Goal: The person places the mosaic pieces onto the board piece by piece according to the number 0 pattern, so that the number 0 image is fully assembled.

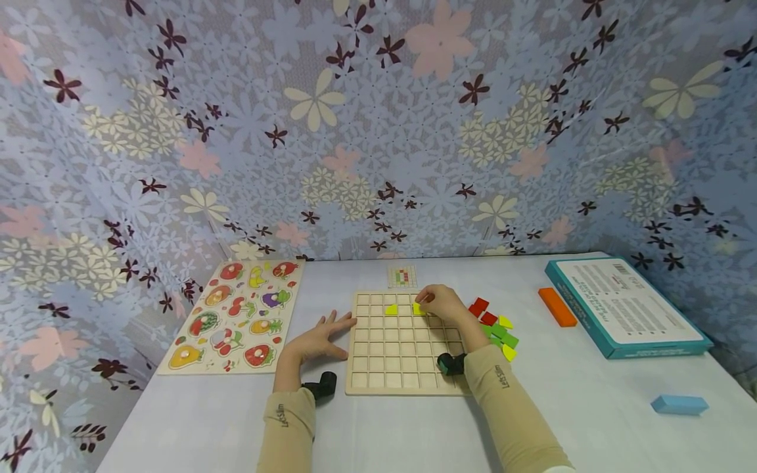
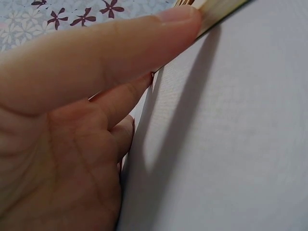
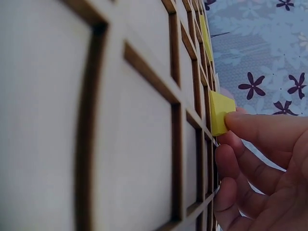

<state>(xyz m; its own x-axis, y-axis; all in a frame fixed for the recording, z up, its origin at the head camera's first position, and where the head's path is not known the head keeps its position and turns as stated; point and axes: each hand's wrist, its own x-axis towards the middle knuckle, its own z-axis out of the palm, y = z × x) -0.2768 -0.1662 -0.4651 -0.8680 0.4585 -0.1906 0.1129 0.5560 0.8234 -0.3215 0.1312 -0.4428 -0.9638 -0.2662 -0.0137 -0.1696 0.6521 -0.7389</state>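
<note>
Pinching a small yellow piece (image 1: 418,309) between thumb and fingertips, the right hand (image 1: 442,303) holds it over a cell in the top rows of the wooden grid board (image 1: 402,368), a little right of the frame's centre; the right wrist view shows the yellow piece (image 3: 221,113) tilted, one edge down at the grid's ribs and the rest still raised out of its cell. A second yellow piece (image 1: 391,309) sits in a cell just left of it, in the same row. The left hand (image 1: 319,338) lies flat on the white table (image 1: 591,420) with its fingers straight and spread, the fingertips touching the board's left edge. Just right of the board lies a small heap of loose red, green and yellow pieces (image 1: 495,326). Above the board's top edge is a small pattern card (image 1: 402,276). At the left of the frame lies a fruit puzzle board (image 1: 236,315); at the right are an orange block (image 1: 556,306), a teal box (image 1: 627,309) and, nearer the lower right, a blue block (image 1: 679,405).
</note>
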